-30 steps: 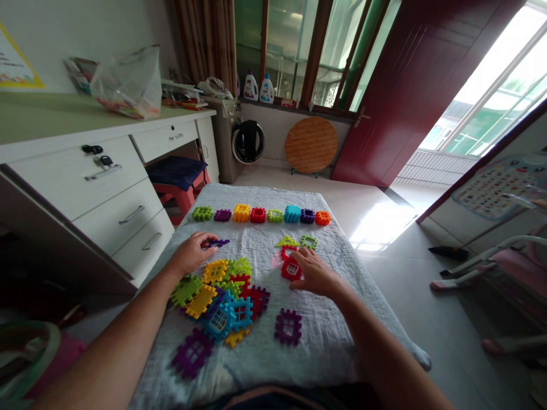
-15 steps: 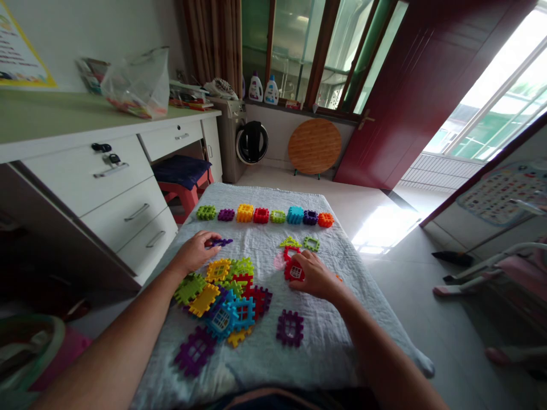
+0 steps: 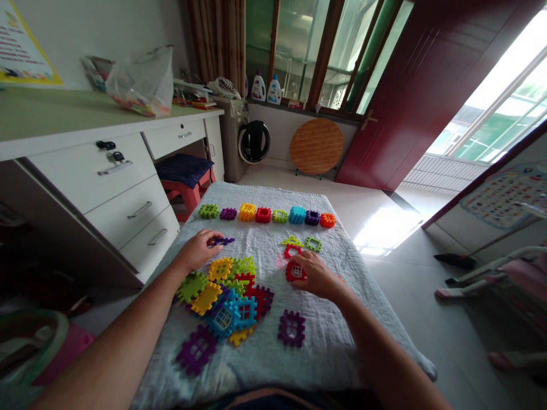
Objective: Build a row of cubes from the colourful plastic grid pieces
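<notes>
My left hand [image 3: 200,249] is closed at the left of the cloth, its fingers on a flat purple building-block piece [image 3: 224,241]. At the right, my right hand [image 3: 315,273] grips the edge of a red square window tile [image 3: 296,271] lying on the cloth. Touching or nearly touching that tile's far side is a red open-frame tile [image 3: 293,250]. Beyond it lie a yellow-green triangular piece [image 3: 292,241] and a green frame tile [image 3: 313,244]. A mixed pile of notched tiles [image 3: 222,293] sits between my forearms, with a purple window tile [image 3: 292,328] apart from it.
Assembled block cubes [image 3: 263,214] stand in a row across the far part of the cloth-covered table [image 3: 265,364]. An orange piece [image 3: 341,278] shows partly behind my right wrist. To the left are a white desk [image 3: 119,188] and a red stool [image 3: 188,193].
The whole view has shifted slightly, so things appear a little further right. Both hands keep nearly the same places on the same pieces.
</notes>
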A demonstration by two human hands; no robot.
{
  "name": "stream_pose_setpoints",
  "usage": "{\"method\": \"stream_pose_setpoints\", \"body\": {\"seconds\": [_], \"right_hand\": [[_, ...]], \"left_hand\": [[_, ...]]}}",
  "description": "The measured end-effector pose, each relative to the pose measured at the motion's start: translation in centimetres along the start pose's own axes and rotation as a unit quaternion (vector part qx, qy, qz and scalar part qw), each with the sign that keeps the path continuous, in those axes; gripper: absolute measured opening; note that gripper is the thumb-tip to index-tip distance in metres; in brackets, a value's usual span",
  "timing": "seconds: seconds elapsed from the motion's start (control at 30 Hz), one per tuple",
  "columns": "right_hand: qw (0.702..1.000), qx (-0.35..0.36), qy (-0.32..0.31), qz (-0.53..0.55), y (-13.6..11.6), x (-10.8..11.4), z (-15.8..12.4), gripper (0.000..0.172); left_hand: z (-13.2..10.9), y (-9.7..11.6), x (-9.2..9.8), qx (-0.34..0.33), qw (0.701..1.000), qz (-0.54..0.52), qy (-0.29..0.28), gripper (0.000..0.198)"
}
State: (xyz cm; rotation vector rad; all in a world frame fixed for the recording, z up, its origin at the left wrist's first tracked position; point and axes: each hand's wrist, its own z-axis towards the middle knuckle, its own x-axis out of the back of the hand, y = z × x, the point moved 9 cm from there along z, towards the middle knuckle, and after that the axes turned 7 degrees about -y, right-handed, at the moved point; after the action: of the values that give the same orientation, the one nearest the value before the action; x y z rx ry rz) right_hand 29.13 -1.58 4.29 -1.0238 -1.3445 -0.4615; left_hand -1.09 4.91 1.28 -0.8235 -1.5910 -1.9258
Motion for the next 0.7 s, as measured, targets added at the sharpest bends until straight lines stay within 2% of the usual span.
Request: {"method": "stream_pose_setpoints", "body": {"seconds": [0.23,0.37,0.43,0.53,0.63,0.7], "right_hand": [[0.999,-0.022,-0.016,-0.038,-0.6,-0.2,0.5,0.043],[0.998,0.003,-0.022,-0.061,-1.2,-0.1,0.9,0.047],[0.998,0.020,-0.017,-0.058,-1.4,0.6,1.7,0.049],[0.998,0.031,0.024,-0.045,-1.3,3.1,4.3,0.048],[0.996,0.035,0.074,-0.037,-0.8,5.6,8.6,0.044],[0.995,0.031,0.090,-0.031,-0.2,6.5,11.8,0.044]], "left_hand": [[0.0,0.1,0.0,-0.002,1.000,0.001,-0.001,0.039],[-0.1,0.4,0.1,-0.008,1.000,-0.004,0.002,0.037],[-0.2,0.5,0.2,-0.002,1.000,-0.004,0.010,0.036],[-0.3,0.6,0.3,0.003,1.000,-0.007,0.009,0.035],[-0.3,0.6,0.3,0.014,1.000,-0.012,-0.004,0.035],[-0.3,0.6,0.2,0.017,1.000,-0.010,-0.013,0.035]]}}
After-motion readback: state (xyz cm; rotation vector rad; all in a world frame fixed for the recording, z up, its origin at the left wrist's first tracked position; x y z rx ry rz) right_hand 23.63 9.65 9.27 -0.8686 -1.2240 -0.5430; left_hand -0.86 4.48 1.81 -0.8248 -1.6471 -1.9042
